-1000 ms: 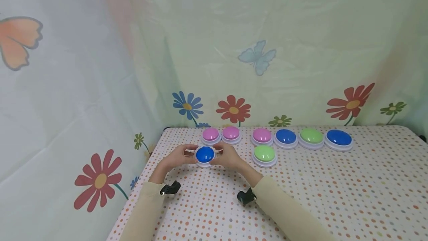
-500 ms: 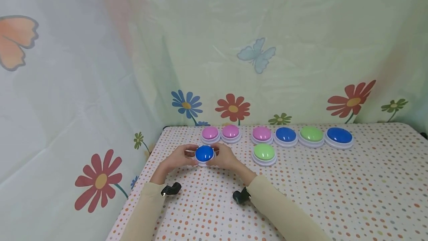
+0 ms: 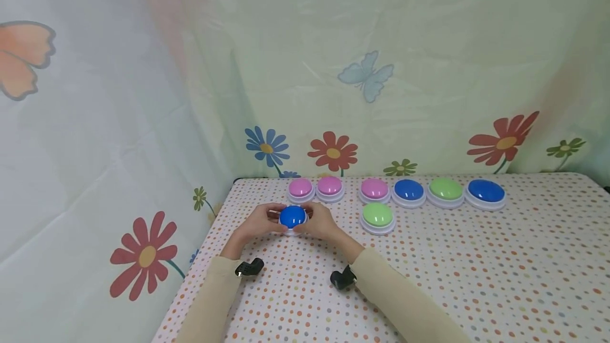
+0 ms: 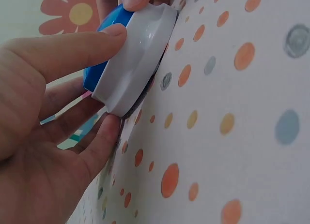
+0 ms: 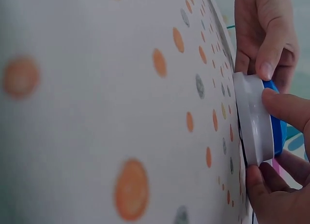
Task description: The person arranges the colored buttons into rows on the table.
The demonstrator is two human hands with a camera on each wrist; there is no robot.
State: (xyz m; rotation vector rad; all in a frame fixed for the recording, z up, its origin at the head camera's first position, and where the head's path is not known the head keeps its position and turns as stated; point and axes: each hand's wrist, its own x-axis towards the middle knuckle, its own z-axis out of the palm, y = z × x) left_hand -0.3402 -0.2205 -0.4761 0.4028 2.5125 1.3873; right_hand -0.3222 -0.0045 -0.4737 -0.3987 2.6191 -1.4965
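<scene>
One blue button (image 3: 292, 217) is gripped by the left hand (image 3: 259, 222) and the right hand (image 3: 322, 222), near two pink buttons (image 3: 301, 188).

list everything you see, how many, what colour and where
pink buttons: three, pink on white, back row, two left and one right of its gap
rear blue buttons: two, blue on white, back row's right part
rear green button: one, green on white, between those two
front green button: one, green on white, before the third pink
held button: one, blue on white, before the left two pinks
dotted tabletop: one, white, multicoloured dots, underneath
backdrop: pale, behind and left
printed flowers: several, red, blue, green, on it
printed butterfly: one, pale blue, centre back
wing-shaped print: one, orange, left edge
wrist devices: two, black, one per wrist
sleeves: two, cream
left hand, right hand: one each, gripping the held button
</scene>
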